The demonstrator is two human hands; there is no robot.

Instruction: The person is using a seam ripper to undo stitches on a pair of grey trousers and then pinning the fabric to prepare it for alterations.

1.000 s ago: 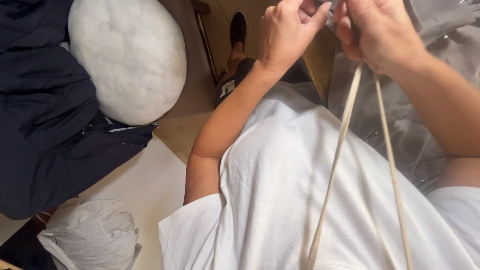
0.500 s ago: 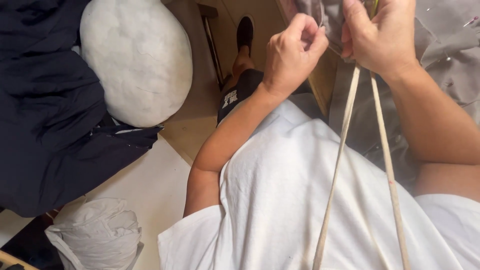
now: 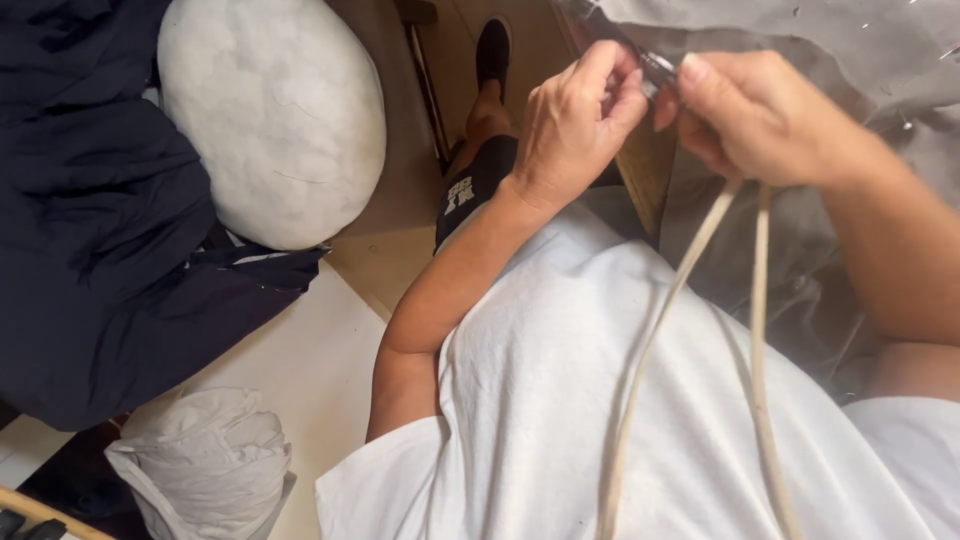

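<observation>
My left hand (image 3: 575, 125) and my right hand (image 3: 755, 115) meet at the top of the view, fingertips pinching a small metal piece (image 3: 658, 68) at the edge of a grey fabric (image 3: 800, 40). A cream cord (image 3: 665, 300) hangs in two strands from under my right hand down over my white shirt (image 3: 560, 420). What exactly each hand grips is partly hidden by the fingers.
A white round cushion (image 3: 270, 110) and dark navy cloth (image 3: 90, 240) lie to the left. A bunched white bag (image 3: 200, 460) sits at the lower left on a pale surface. My leg with a dark shoe (image 3: 492, 50) shows beyond a wooden edge.
Both hands have come lower in the view and closer together around the metal piece. The cord strands still hang from my right hand.
</observation>
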